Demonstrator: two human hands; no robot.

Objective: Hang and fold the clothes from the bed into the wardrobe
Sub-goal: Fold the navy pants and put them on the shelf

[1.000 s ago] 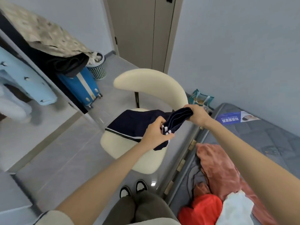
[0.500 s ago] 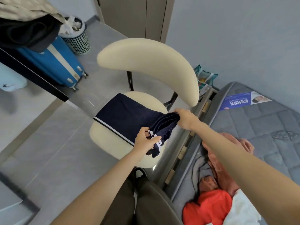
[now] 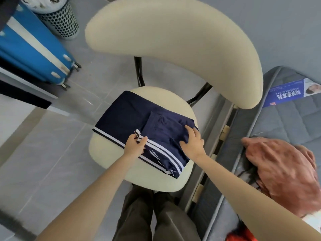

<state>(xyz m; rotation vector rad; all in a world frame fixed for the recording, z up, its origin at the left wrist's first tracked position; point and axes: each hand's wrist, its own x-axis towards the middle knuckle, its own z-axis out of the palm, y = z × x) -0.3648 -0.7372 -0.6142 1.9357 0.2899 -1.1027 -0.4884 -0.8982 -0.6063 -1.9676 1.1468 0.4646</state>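
Note:
A folded navy garment with white stripes [image 3: 163,134] lies on top of another folded navy piece [image 3: 121,117] on the cream chair seat [image 3: 147,176]. My left hand [image 3: 135,145] pinches the striped edge at the garment's left side. My right hand [image 3: 192,142] lies flat on the garment's right part, fingers spread, pressing it down. On the grey mattress [image 3: 291,117] at the right lies a heap of clothes: a rust-pink garment [image 3: 284,169] and a red one [image 3: 243,235] at the bottom edge.
The chair's wide cream backrest [image 3: 173,39] curves above the seat. A blue suitcase [image 3: 33,49] and a perforated bin [image 3: 59,18] stand at the upper left. Grey tiled floor [image 3: 52,162] spreads to the left. My legs [image 3: 149,216] stand just before the chair.
Both hands have lowered the folded navy garment from the air onto the piece on the chair seat. The right hand has opened flat on it. The view has tilted down.

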